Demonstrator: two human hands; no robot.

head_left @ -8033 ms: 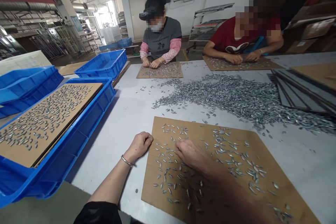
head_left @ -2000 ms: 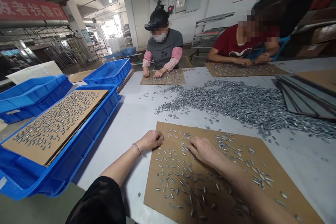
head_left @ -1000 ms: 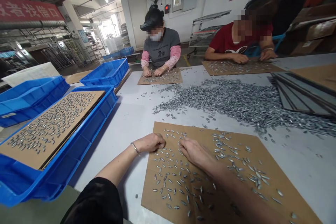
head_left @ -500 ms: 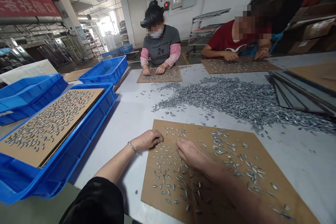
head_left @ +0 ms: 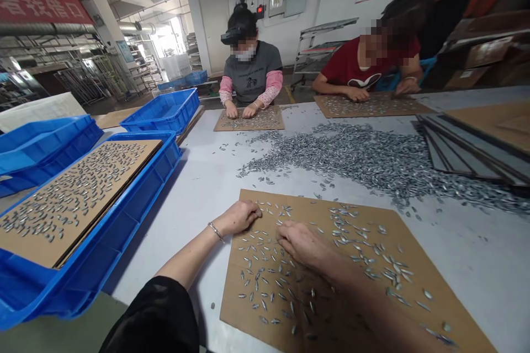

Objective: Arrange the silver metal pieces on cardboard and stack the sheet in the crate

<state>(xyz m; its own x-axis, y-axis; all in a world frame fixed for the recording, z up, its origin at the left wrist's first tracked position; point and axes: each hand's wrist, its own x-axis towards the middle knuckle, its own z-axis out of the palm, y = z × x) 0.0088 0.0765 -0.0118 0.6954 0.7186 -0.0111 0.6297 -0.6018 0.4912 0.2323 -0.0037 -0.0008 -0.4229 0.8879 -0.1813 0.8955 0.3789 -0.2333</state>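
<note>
A brown cardboard sheet (head_left: pixel 256 336) lies in front of me, scattered with small silvery spindle-shaped metal pieces (head_left: pixel 389 270). At its upper left edge rests my left hand (head_left: pixel 240 217), fingers curled together, fingertips over the board; whatever they hold is hidden. My right hand (head_left: pixel 300 240) is over the board's left half, thumb and fingers pinched close to the surface. What sits between these fingertips is too small to make out. Left of the right hand the pieces lie spread apart singly; to its right they are in looser clusters.
A large heap of the same pieces (head_left: pixel 351 154) covers the table's middle. On the left, a blue crate (head_left: pixel 136 204) holds stacked boards bearing pieces; more blue crates (head_left: pixel 161 110) stand behind. Dark flat panels (head_left: pixel 451 149) lie at right. Two people (head_left: pixel 252 77) work at boards opposite.
My left hand has moved from beside the board's left edge onto its upper left corner area. My right hand shifts slightly among the pieces, staying pinched. More single pieces lie on the board's left side.
</note>
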